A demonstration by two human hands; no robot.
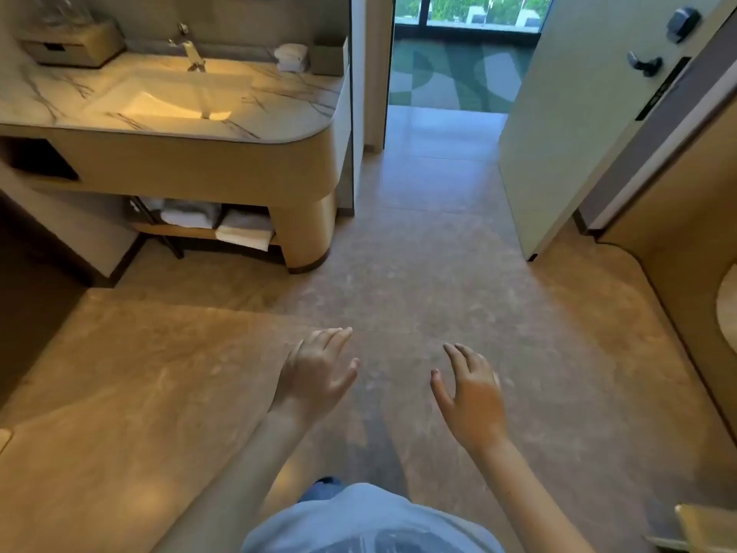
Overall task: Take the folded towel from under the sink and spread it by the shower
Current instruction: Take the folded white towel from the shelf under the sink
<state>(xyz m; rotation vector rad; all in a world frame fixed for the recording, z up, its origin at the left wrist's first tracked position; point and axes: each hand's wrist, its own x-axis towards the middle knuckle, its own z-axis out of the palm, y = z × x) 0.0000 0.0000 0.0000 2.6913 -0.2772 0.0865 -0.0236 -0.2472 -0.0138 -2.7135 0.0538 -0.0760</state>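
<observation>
Left hand and right hand hung empty, fingers spread, over bare floor. Folded towels sat untouched on the under-sink shelf, well apart; likely approach step.

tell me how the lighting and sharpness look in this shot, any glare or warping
Head view: warm yellow light glares off the sink basin; cooler daylight comes through the doorway window; the folded towels under the vanity sit soft in shadow; the wide lens bows the door; both the left hand and right hand look slightly blurred.
</observation>
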